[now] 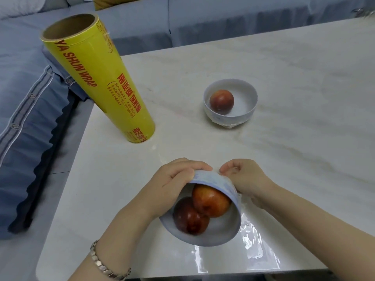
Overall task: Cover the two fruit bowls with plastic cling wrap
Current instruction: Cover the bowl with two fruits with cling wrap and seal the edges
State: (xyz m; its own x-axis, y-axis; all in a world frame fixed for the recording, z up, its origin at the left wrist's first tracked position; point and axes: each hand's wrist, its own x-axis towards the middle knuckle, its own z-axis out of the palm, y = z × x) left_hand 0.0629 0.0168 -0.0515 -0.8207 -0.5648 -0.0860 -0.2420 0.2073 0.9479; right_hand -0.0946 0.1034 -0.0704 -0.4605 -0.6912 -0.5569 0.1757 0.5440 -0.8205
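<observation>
A white bowl (215,232) with two red fruits (209,199) is tipped toward me near the table's front edge, with clear cling wrap stretched over its mouth. My left hand (174,183) grips its upper left side and base. At the bowl's upper right, my right hand (243,177) pinches the film against the underside. Loose cling wrap (251,240) trails onto the table to the right. A second white bowl (243,94) holding one red fruit (221,102) stands upright farther back, film gathered under its foot.
A tall yellow cling wrap roll (97,78) stands on end at the left of the marble table (304,138). A blue-grey sofa (30,98) runs along the left and far sides, close to the table's edges.
</observation>
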